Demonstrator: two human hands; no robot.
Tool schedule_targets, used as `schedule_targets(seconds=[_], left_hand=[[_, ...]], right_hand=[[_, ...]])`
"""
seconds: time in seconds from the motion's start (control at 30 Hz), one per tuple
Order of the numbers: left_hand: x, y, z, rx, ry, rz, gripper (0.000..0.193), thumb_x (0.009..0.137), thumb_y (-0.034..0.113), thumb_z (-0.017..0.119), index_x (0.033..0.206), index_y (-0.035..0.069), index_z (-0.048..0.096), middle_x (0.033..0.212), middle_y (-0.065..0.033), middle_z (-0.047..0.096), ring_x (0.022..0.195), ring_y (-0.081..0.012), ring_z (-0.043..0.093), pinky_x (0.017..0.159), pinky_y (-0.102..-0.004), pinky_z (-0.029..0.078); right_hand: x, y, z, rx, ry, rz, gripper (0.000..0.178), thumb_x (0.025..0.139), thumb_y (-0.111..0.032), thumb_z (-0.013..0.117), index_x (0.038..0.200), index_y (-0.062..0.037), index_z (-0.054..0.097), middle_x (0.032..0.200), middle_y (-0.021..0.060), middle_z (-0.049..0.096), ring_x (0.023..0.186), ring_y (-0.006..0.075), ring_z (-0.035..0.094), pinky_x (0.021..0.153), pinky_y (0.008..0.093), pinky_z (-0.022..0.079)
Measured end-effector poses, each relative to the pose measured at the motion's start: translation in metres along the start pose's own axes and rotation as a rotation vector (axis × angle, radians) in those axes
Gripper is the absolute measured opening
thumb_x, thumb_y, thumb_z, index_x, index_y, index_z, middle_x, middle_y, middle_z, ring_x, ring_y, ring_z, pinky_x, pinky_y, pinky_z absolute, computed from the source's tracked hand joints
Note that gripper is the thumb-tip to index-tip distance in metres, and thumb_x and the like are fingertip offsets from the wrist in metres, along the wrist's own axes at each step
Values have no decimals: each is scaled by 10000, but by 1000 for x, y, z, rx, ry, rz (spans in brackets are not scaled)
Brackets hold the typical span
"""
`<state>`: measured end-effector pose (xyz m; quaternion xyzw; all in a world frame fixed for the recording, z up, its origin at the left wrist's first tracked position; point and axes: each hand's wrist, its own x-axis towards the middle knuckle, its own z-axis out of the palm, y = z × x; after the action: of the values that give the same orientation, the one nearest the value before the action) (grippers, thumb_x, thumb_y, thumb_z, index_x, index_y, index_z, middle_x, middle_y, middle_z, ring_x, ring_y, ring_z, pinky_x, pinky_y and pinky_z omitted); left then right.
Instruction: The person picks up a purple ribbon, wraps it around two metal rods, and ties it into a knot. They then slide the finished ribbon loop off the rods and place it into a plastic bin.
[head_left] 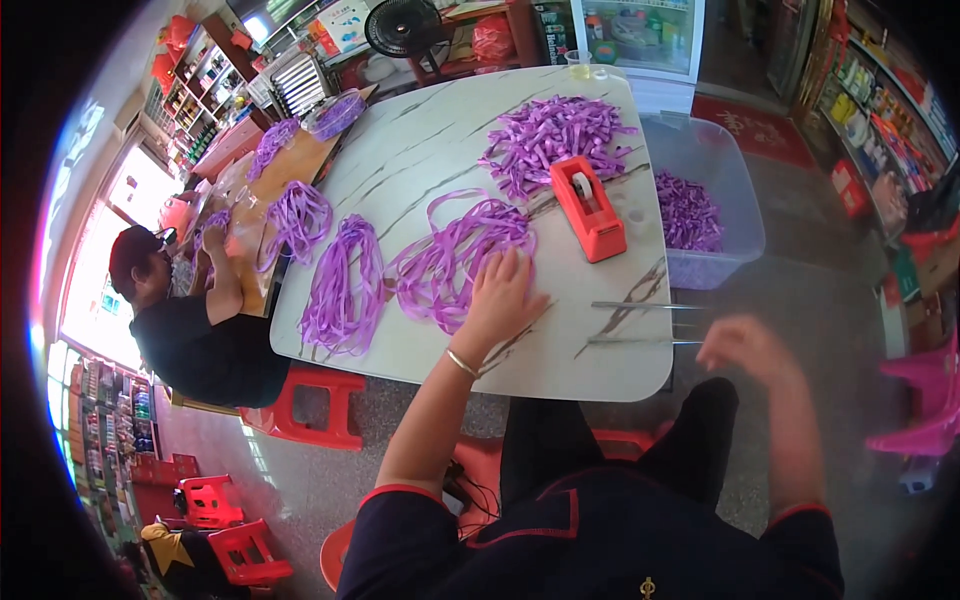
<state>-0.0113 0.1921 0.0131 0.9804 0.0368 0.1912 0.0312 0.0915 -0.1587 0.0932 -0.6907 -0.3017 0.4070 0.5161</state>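
Observation:
My left hand (503, 297) lies on the right side of a loose pile of purple ribbon loops (440, 262) on the table, its fingers stretched over the strands and the thumb apart. Just past the table's right front edge, my right hand (748, 348) is blurred, with its fingers curling near the ends of thin metal rods (640, 342). Whether it holds anything is unclear. A second bundle of ribbon loops (343, 285) sits to the left. Beyond my hands stands a red tape dispenser (597, 225) with a roll in it, next to a heap of short purple ribbon pieces (553, 140).
A clear plastic bin (740, 245) with more purple pieces stands against the right side of the marble-patterned table (420, 110). At a wooden table on the left, a person (190, 300) handles purple ribbon. Red stools (310, 405) stand at floor level; a plastic cup (577, 65) is at the far edge.

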Motion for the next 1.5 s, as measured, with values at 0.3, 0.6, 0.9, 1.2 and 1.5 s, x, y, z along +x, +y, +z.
schedule_targets(seconds=[0.3,0.6,0.9,1.2,1.5], left_hand=[[21,11,-79,-161,-492,-28,211,764,261,588,887,97,637,973,-73,596,915,-269,550,828,-411,383],[42,-11,-33,-167,-91,196,93,702,89,642,793,107,643,803,-53,546,833,-246,534,735,-359,424],[73,-20,-62,-494,-119,98,87,743,86,598,807,32,574,765,-108,601,727,-260,592,671,-345,465],[88,22,-132,-864,-97,237,42,817,-9,573,840,7,542,716,-16,553,649,-82,541,579,-225,439],[72,90,-162,-764,-137,485,75,767,19,620,829,20,578,733,-77,606,654,-159,595,577,-261,448]], right_hand=[[-19,36,24,170,-10,28,161,867,-122,528,938,-5,613,751,8,588,714,69,542,676,210,429],[-14,25,34,165,44,-48,164,872,-137,533,946,-11,608,738,-1,575,713,64,528,667,211,418],[-23,33,33,134,112,20,159,846,-118,515,921,-16,612,746,12,574,705,69,527,647,206,416],[5,5,43,113,258,-181,257,848,-71,504,1097,-11,529,974,59,584,923,132,563,849,272,428],[59,-56,66,205,112,-430,266,916,-164,442,1107,4,520,893,40,579,882,133,549,866,286,406]])
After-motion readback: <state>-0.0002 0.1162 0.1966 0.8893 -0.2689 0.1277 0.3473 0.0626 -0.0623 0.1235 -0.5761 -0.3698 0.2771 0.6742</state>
